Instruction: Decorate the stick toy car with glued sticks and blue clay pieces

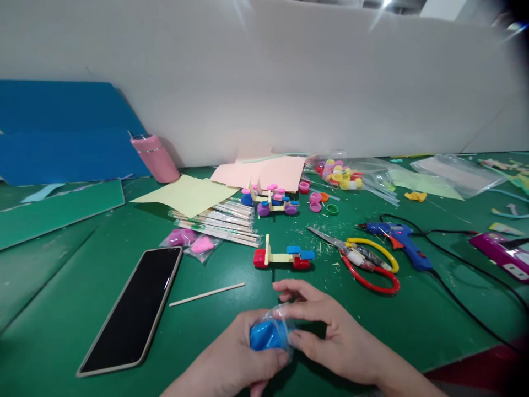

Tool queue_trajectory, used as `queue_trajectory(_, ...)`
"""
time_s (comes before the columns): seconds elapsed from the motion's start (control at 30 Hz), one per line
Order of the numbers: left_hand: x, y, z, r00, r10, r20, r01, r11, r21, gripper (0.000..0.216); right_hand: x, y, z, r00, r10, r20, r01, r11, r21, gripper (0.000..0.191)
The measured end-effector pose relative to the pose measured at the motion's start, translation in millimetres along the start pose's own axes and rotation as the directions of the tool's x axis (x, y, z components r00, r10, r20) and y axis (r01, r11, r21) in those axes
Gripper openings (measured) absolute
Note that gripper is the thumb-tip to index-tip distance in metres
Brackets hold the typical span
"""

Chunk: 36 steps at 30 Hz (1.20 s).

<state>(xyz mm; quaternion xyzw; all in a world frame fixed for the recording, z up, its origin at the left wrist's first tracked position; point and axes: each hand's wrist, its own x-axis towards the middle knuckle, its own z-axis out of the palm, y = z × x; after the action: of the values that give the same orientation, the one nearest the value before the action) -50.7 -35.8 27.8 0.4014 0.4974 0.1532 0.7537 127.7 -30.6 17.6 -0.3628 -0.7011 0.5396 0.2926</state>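
A small clear plastic bag holding a lump of blue modelling clay (268, 334) is gripped in my left hand (237, 353), thumb across its front. My right hand (330, 333) pinches the right edge of the same bag between thumb and fingers. Just beyond my hands stands a small toy scooter (283, 258) with red wheels, a pale stick body and blue seat pieces. A thin wooden stick (206, 295) lies to the left of it. Further back are more little scooters (273, 205) with purple and blue wheels.
At left lie a phone (132, 311) and bagged pink clay (202, 244). Wrapped sticks (223, 220) lie near a pink tumbler (156, 159). Scissors (359, 259) and a blue glue gun (399, 240), its black cord trailing, lie at right. Colourful caps (339, 175) sit behind.
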Motion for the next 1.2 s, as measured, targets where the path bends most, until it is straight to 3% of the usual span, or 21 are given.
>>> queue_trajectory(0.2,-2,-2,-6,0.998,0.027,0.054,-0.030,0.997,0.064,0.022,0,-10,-11,0.998,0.001,0.059,0.005,0.995,-0.104,0.030)
queue_trajectory(0.37,-4,1,-8,1.000,0.012,0.009,-0.012,1.000,-0.004,0.041,1,-15,-9,0.999,-0.014,0.044,0.013,1.000,0.021,0.022)
queue_trajectory(0.6,-2,-3,-8,0.982,0.133,0.131,-0.112,0.981,-0.159,0.039,1,-16,-4,0.995,-0.028,0.093,0.021,0.997,0.067,0.030)
queue_trajectory(0.73,0,-11,-5,0.991,0.120,0.063,-0.104,0.971,-0.215,0.043,-1,-13,-4,0.996,-0.026,0.082,0.024,0.999,0.024,0.031)
queue_trajectory(0.93,-1,-8,2,0.982,0.114,-0.150,-0.141,0.973,-0.185,0.043,2,-11,3,0.996,-0.046,0.071,0.052,0.994,-0.095,0.023)
queue_trajectory(1.07,1,-5,4,0.987,0.108,-0.121,-0.125,0.981,-0.147,0.041,1,-8,8,0.999,-0.029,0.026,0.032,0.988,-0.149,0.026)
queue_trajectory(1.2,6,-5,6,0.992,0.111,-0.055,-0.120,0.966,-0.228,0.037,1,-5,10,0.994,-0.096,-0.050,0.083,0.975,-0.206,0.025)
